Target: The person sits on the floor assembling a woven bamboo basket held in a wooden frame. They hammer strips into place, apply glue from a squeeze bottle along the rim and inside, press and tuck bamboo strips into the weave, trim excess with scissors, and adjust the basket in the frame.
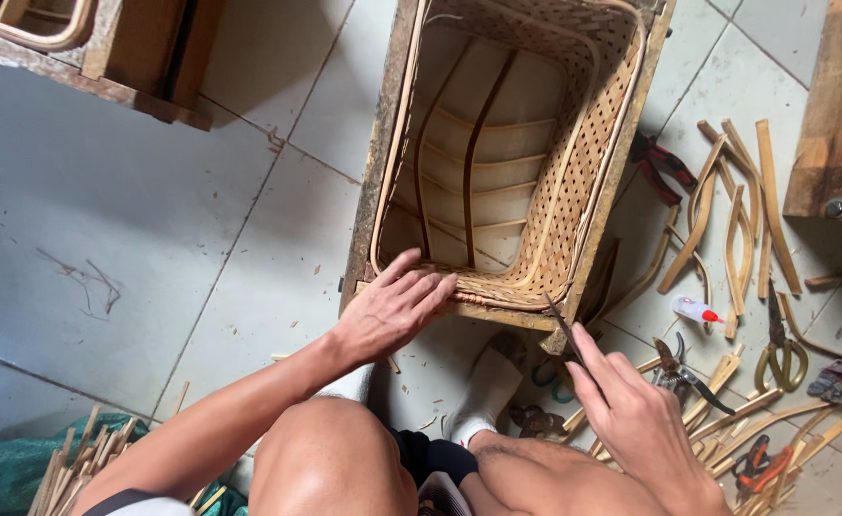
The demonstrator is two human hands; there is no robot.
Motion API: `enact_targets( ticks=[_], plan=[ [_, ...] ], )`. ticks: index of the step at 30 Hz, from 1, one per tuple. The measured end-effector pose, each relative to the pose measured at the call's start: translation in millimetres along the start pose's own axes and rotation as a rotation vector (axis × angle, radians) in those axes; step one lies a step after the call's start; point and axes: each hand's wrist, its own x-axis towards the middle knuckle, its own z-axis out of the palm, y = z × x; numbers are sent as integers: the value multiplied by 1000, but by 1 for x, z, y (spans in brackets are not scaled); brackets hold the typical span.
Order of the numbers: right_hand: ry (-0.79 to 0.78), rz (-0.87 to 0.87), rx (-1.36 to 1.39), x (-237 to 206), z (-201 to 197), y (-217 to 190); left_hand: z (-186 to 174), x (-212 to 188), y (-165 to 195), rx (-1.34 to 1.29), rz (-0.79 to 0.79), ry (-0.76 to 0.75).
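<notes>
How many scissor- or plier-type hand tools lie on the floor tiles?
4: red-handled pliers beside the woven bamboo basket, green-handled scissors, dark pliers near the right hand, orange-handled cutters. Others may be hidden.

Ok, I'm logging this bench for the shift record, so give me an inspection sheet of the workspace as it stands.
Surface: pale tiled floor with small shavings and scraps.
Job's things: woven basket sits inside a wooden frame, with bent ribs across its inside.
Clutter: curved bamboo strips, glue bottle, scissors, red-handled pliers, cutters, a bundle of sticks on a green bag.
Grips: left hand lies flat on the basket's near rim; right hand holds a thin dark blade pointed at the near corner.
Cables: nothing seen.
Surroundings: wooden pieces at the top left and right edges; the person's foot in a white sock under the frame.
</notes>
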Motion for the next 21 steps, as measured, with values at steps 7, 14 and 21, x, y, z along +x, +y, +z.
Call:
enact_targets(
  ticks=[7, 14, 21],
  plan=[
    [-75, 174, -13, -18, 3, 31, 11, -1, -4, -126, -59, -100],
    [-22, 89, -88, -1, -19, 37, -13, -4, -1, -206, -94, 105],
    [46, -351, -249, 79, -50, -14, -26, -6, -34, -342, -774, 406]
  ],
)
